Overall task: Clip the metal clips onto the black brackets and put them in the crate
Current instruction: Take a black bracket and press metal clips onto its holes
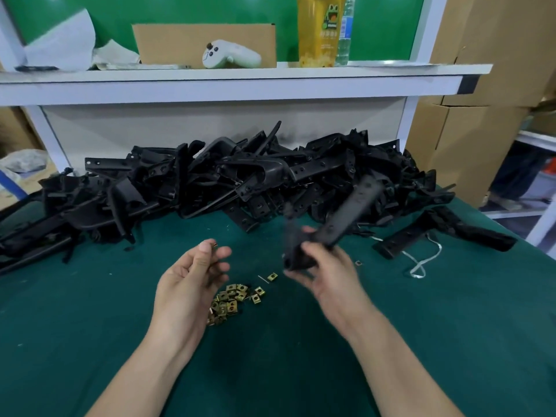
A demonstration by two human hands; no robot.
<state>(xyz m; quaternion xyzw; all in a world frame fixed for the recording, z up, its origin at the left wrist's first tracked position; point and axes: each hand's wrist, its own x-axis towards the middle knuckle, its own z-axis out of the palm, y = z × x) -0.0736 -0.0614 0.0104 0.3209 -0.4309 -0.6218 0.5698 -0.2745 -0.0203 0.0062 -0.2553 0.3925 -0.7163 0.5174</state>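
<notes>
The left hand (192, 275) is turned palm up, its fingers loosely curled, and thumb and forefinger pinch a small brassy metal clip (214, 245), of which only a glint shows. Just beside it the right hand (328, 276) has its fingers wrapped round the thick lower end of a black bracket (340, 218). It is a long, flat, matte plastic arm, slanting up and away to the right and blurred, so its detail is hard to read.

Between the wrists, on the table, lies a heap of clips (231, 299): small, square, folded pieces of yellowish plated metal, each with a hole, and a few strays lie near its far edge. The green mat (90, 341) under them looks soft and felt-like.

Behind the hands a pile of brackets (228, 182) runs across the table, a tangle of dull black strips and hooked shapes with punched holes. A loose bracket (439, 230) lies apart to the right, next to a thin white cord (422, 263).

Above, a white shelf (240, 85) bears a cardboard box (180, 40), a pale, rounded game controller (231, 54), a yellow bottle (319, 31) and a clear bottle (346, 28).
</notes>
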